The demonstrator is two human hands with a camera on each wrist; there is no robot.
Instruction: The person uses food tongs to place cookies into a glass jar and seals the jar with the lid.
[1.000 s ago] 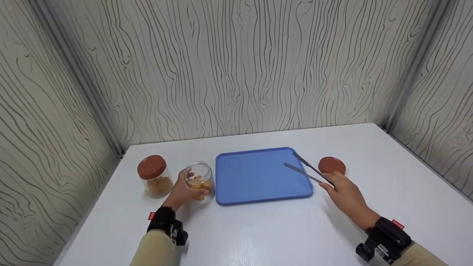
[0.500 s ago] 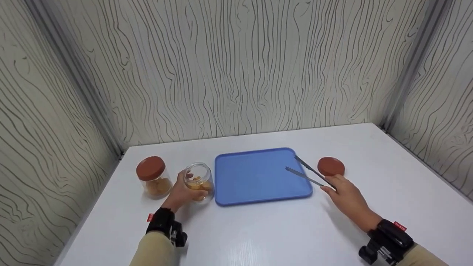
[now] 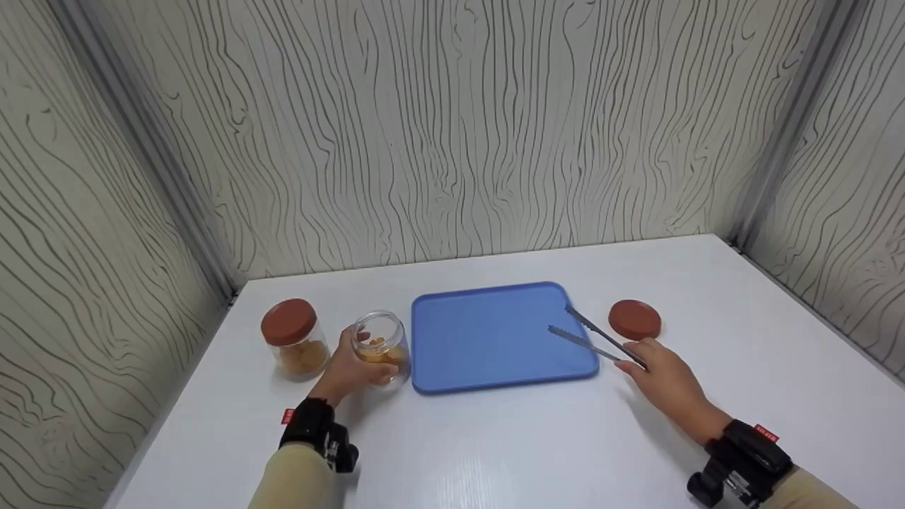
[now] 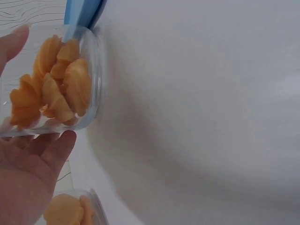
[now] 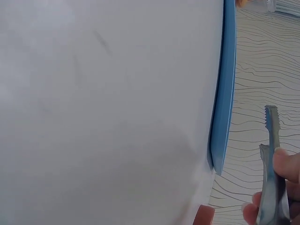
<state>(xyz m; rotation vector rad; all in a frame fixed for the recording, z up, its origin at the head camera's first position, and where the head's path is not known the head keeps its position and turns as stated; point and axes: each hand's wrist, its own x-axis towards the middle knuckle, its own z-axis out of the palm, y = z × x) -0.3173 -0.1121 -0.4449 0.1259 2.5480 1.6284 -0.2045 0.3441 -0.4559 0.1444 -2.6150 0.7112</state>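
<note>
My left hand [image 3: 350,369] grips an uncapped clear jar [image 3: 382,336] from its left side, thumb across the front. Orange-yellow ridged snack pieces [image 4: 55,86] lie inside it. Over the right part of a blue tray [image 3: 495,339], metal tongs [image 3: 597,338] point to the left, their serrated arms spread with nothing between them. My right hand [image 3: 664,378] holds these tongs near their back end, between thumb and fingers. Just beyond that hand a brown-red lid [image 3: 634,318] lies on the table.
Left of my left hand stands a second jar [image 3: 302,353] with a brown-red lid [image 3: 288,322] on it and similar pieces inside. The white table [image 3: 438,445] ends at a wood-patterned wall [image 3: 452,141] at the back, with more such panels on both sides.
My right hand and the tongs have shifted slightly toward me, and the tongs' tips sit a little lower over the tray. The left hand and its jar stay about where they were.
</note>
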